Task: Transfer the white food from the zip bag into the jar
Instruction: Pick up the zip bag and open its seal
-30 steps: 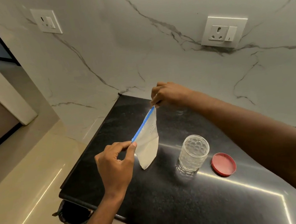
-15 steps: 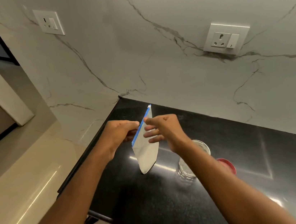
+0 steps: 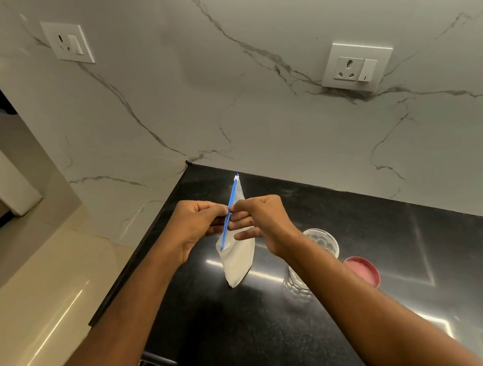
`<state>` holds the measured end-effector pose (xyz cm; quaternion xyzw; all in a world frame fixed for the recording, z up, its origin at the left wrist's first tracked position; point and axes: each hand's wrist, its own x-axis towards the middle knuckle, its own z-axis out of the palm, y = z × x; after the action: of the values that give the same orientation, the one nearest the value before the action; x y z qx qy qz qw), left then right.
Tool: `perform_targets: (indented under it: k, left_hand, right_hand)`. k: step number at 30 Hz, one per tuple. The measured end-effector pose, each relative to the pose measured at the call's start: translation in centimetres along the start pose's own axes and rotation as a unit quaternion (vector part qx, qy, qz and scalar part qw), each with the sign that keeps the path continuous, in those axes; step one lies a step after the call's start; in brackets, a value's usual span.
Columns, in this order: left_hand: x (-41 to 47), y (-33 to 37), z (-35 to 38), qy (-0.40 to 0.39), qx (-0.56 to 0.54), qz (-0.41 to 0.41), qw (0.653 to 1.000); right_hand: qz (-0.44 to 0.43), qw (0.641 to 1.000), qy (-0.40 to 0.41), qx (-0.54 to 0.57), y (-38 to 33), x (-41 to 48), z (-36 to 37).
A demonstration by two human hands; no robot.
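A small zip bag (image 3: 239,256) with a blue zip strip hangs upright above the black counter (image 3: 427,250), white food filling its lower part. My left hand (image 3: 192,229) pinches the zip strip from the left side. My right hand (image 3: 262,221) pinches the same strip from the right, thumb and forefinger at the seam. A clear glass jar (image 3: 323,241) stands open on the counter just right of the bag, partly hidden behind my right wrist. Its red lid (image 3: 363,269) lies flat beside it.
The counter ends in an edge at the left, with pale floor tiles (image 3: 35,302) below. A marble wall rises behind the counter with two white sockets (image 3: 357,66) (image 3: 68,41). A dark bin shows under the counter edge.
Both hands came together from the bag's two ends to the middle of the zip strip. The bag turned more upright. The view shifted slightly.
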<state>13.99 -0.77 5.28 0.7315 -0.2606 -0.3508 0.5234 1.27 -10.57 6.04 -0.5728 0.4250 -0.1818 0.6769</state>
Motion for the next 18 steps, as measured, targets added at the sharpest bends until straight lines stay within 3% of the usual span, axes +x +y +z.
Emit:
perform_targets:
  k: [5, 10, 18]
  left_hand:
    - [0.3, 0.0, -0.3, 0.01, 0.132, 0.07, 0.989]
    - [1.1, 0.9, -2.5, 0.121, 0.314, 0.171, 0.926]
    - [0.1, 3.9, -0.3, 0.096, 0.407, 0.236, 0.877]
  right_hand:
    - [-0.049, 0.998, 0.033, -0.039, 0.4, -0.2, -0.9]
    - [-0.096, 0.988, 0.079, -0.087, 0.4, -0.9, -4.3]
    - [-0.131, 0.981, 0.066, -0.126, 0.8, -2.3, -3.6]
